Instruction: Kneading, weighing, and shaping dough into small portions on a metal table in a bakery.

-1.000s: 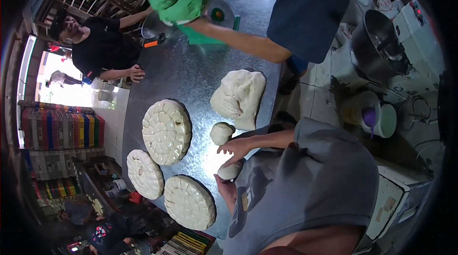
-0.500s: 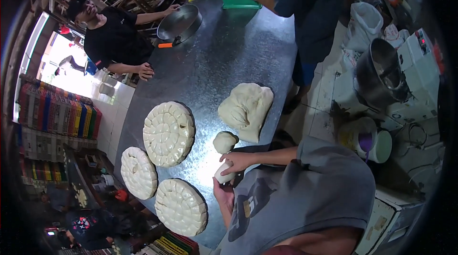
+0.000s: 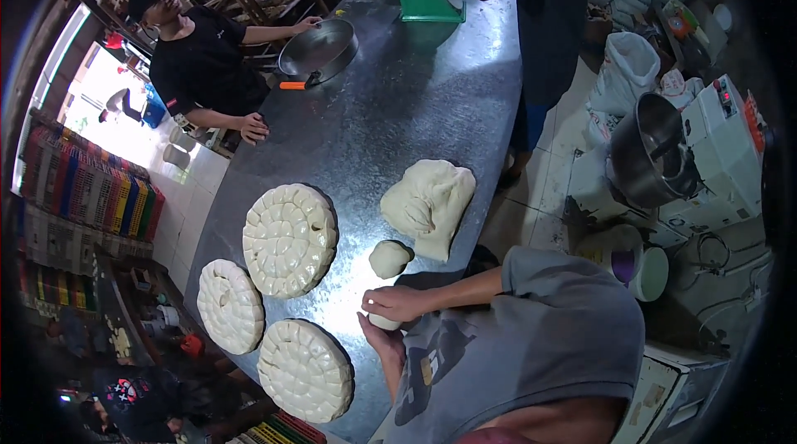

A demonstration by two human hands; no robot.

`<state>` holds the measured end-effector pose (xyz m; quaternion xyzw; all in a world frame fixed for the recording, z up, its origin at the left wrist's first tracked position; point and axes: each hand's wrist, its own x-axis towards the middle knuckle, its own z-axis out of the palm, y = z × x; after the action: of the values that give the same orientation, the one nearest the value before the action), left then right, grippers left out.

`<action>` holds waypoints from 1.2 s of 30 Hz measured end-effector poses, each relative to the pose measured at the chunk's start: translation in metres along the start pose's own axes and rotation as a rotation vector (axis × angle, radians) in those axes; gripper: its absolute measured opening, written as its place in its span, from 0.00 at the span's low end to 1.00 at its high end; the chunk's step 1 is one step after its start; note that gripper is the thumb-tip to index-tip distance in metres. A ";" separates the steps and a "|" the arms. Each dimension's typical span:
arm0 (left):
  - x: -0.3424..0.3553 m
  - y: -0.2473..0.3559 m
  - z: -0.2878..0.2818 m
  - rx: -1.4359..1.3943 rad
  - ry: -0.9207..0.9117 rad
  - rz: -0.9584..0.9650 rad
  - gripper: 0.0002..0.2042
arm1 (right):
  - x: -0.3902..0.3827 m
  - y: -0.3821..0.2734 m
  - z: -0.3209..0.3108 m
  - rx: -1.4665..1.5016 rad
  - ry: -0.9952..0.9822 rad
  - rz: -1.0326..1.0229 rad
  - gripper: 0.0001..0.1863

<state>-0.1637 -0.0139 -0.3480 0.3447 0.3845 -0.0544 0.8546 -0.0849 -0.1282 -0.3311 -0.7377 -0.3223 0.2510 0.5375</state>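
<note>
My right hand (image 3: 396, 303) lies over the top of a small piece of dough (image 3: 383, 321), fingers curled on it. Against its near side, my left hand (image 3: 383, 339) cups the same piece, so much of the dough is hidden between the hands. Just beyond them a smooth dough ball (image 3: 389, 259) rests on the metal table (image 3: 398, 104). A large, folded mass of pale dough (image 3: 440, 199) sits past the ball. To the left lie three round, flat dough slabs marked into segments: one farther (image 3: 290, 241), one at the left (image 3: 230, 306), one nearer (image 3: 305, 371).
A round metal pan (image 3: 320, 50) with an orange-handled tool (image 3: 300, 84) stands at the far left, beside a person in black (image 3: 207, 62). Another person (image 3: 544, 37) reaches to a green scale (image 3: 430, 0). At right are a mixer bowl (image 3: 652, 153) and buckets (image 3: 647, 272).
My right hand has shifted left and closed farther over the dough piece. The co-worker's hand has moved from the scale's side to its top. The whole view has shifted slightly.
</note>
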 end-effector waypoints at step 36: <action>0.015 0.007 -0.018 0.258 0.327 0.538 0.19 | 0.026 0.007 0.040 0.453 0.529 0.412 0.19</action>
<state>-0.1620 0.0055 -0.3624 0.5431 0.4017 0.1810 0.7148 -0.0951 -0.0851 -0.3499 -0.6887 0.0451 0.2198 0.6894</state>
